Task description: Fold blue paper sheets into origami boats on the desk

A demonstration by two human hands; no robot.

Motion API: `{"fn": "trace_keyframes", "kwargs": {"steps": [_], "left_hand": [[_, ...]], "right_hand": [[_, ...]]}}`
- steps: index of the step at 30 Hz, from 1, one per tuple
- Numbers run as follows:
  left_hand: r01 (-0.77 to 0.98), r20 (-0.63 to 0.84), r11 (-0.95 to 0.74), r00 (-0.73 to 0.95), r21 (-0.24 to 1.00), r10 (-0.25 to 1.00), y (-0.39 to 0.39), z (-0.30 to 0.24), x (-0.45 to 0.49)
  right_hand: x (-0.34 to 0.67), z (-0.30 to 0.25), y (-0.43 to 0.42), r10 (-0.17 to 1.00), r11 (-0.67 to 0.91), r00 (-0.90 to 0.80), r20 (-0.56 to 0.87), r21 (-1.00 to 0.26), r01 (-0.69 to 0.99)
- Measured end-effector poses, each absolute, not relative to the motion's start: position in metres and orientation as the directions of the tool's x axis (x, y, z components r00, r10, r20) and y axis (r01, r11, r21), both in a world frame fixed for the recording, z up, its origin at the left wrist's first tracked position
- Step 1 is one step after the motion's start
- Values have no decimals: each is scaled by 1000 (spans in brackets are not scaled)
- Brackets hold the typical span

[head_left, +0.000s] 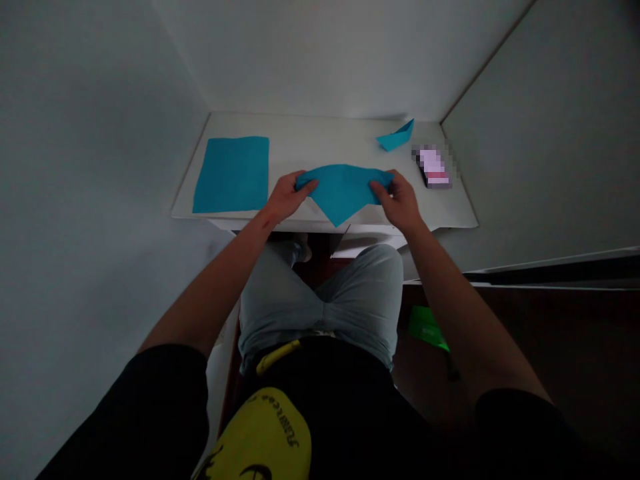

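One head-worn camera looks forward and down from above the lap (pixel 280 300) toward a nearby white table (pixel 320 137).

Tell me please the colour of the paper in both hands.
The held paper is plain blue, seen best in the head view.

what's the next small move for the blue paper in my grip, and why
Probably lower the pointed blue paper onto the table and smooth it: left grip and right grip hold its opposite ends, its upper edge looks bowed, and its tip points down by the table's front edge.
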State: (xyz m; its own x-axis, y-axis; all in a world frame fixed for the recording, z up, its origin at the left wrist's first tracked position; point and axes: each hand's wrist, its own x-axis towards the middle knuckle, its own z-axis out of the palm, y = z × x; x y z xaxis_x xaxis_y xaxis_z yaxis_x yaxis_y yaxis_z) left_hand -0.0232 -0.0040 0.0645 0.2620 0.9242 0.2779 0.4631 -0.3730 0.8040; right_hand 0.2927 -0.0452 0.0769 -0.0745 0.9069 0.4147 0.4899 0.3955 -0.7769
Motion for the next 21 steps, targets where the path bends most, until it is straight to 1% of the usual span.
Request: {"fn": "trace_keyframes", "kwargs": {"steps": [4, 7, 10, 12, 14, 15, 16, 18, 20, 21], "left_hand": [[478, 319, -388, 222, 788, 921, 14, 40, -25], [518, 333, -386, 196, 764, 922, 17, 17, -28], [536, 427, -438, 155, 722, 891, 2, 13, -33], [553, 481, -492, 178, 672, 858, -22, 18, -40], [572, 467, -545, 294, 613, 834, -55, 20, -51], [570, 422, -571, 385, 591, 821, -74, 18, -59], [560, 334, -587, 492, 585, 804, -93, 13, -68], [538, 105, -595, 682, 598, 723, -128, -6, -88], [590, -98, -565, 737, 577, 669, -154, -29, -106], [631, -181, -545, 729, 552, 660, -163, -40, -113]], "right_hand": [[291, 55, -19, 915, 384, -71, 398, -803, 456], [294, 25, -8, 933, 318, -14, 359, -806, 500], [299, 4, -6, 944, 251, 36, 328, -786, 565], [302, -1, -7, 950, 224, 43, 309, -773, 594], [303, -1, -9, 957, 207, 37, 289, -764, 612], [303, 0, -10, 959, 201, 33, 280, -759, 620], [302, 2, -11, 962, 195, 29, 273, -753, 628], [301, 6, -13, 964, 186, 26, 264, -742, 644], [299, 11, -15, 966, 174, 30, 257, -731, 659], [298, 12, -16, 966, 168, 34, 256, -725, 668]]}}
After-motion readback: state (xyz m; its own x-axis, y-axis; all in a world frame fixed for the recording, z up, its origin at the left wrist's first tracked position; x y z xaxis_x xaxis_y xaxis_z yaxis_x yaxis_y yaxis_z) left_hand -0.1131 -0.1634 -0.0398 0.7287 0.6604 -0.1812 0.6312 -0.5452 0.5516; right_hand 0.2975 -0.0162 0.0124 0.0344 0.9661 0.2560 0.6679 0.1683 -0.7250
